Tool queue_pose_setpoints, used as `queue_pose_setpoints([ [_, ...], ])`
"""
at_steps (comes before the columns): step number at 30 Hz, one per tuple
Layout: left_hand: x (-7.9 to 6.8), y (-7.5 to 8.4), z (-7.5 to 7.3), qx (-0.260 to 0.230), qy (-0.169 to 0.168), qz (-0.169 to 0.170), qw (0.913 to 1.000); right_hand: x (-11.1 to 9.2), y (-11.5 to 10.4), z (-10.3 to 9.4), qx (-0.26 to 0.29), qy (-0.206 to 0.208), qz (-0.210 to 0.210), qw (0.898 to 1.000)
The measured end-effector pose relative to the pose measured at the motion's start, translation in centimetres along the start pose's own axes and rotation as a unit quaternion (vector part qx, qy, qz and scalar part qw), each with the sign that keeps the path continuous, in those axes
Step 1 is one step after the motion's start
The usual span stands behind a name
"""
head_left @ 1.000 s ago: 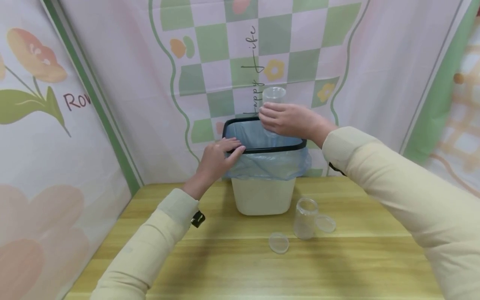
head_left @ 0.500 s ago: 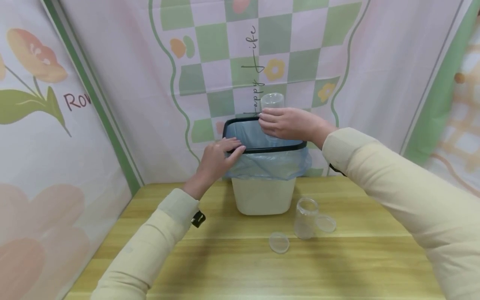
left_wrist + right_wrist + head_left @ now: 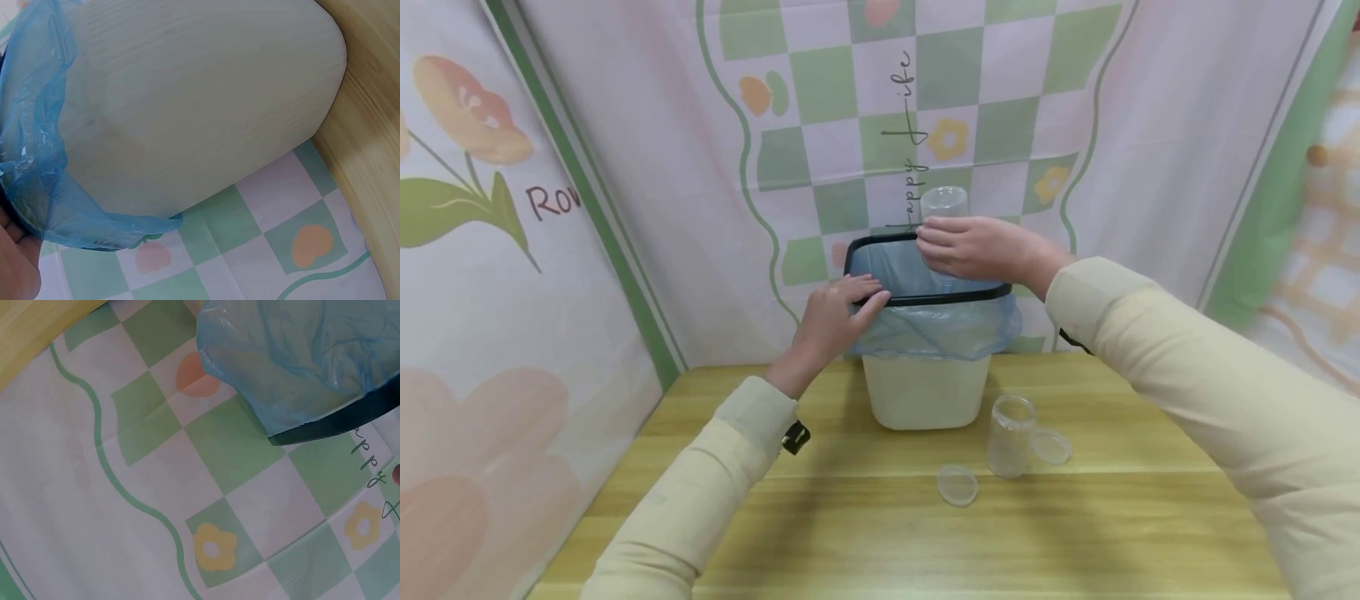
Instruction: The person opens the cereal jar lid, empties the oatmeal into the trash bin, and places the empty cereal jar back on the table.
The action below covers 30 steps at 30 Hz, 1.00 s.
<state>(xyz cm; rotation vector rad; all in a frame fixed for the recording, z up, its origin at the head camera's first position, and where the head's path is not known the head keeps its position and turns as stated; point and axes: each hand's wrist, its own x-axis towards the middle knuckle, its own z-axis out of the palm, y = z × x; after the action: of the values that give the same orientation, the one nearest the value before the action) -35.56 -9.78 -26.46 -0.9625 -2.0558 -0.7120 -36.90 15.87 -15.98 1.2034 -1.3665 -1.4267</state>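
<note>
My right hand (image 3: pixel 973 248) grips a clear plastic jar (image 3: pixel 943 202) over the mouth of a white trash bin (image 3: pixel 928 392). One end of the jar rises above the fingers, and its lower end shows against the blue bag inside. My left hand (image 3: pixel 842 312) holds the bin's black rim (image 3: pixel 947 297) at the near left corner. In the left wrist view, part of that hand (image 3: pixel 19 262) shows beside the blue trash bag (image 3: pixel 37 150). The right wrist view shows the bag (image 3: pixel 294 356) and rim, with barely a fingertip at the right edge.
A second clear jar (image 3: pixel 1011 437) stands uncovered on the wooden table (image 3: pixel 850 533), right of the bin. Two clear round lids lie near it, one lid (image 3: pixel 1051 447) to its right and another lid (image 3: pixel 957 485) to its left. A patterned curtain (image 3: pixel 820 92) hangs close behind.
My right hand has lowered the jar slightly toward the bin, and the jar's tilt has shifted a little. It barely moves in the last half second. My left hand has stayed on the rim.
</note>
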Motion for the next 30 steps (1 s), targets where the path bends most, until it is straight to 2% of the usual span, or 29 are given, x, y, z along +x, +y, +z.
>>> queue_pose_setpoints([
  [7, 0.0, 0.1, -0.1, 0.001, 0.0, 0.0, 1.0, -0.5, 0.0, 0.1, 0.052, 0.022, 0.068, 0.996],
  [12, 0.0, 0.2, -0.2, 0.0, -0.004, -0.006, 1.0, -0.9, -0.3, 0.1, 0.093, 0.045, 0.119, 0.988],
  [22, 0.2, 0.2, -0.2, 0.004, -0.004, -0.004, 1.0, -1.5, -0.5, 0.2, 0.186, 0.051, 0.208, 0.959],
  [30, 0.1, 0.1, -0.2, -0.001, -0.011, -0.012, 0.9999, -1.8, -1.0, 0.5, 0.225, 0.052, 0.269, 0.935],
])
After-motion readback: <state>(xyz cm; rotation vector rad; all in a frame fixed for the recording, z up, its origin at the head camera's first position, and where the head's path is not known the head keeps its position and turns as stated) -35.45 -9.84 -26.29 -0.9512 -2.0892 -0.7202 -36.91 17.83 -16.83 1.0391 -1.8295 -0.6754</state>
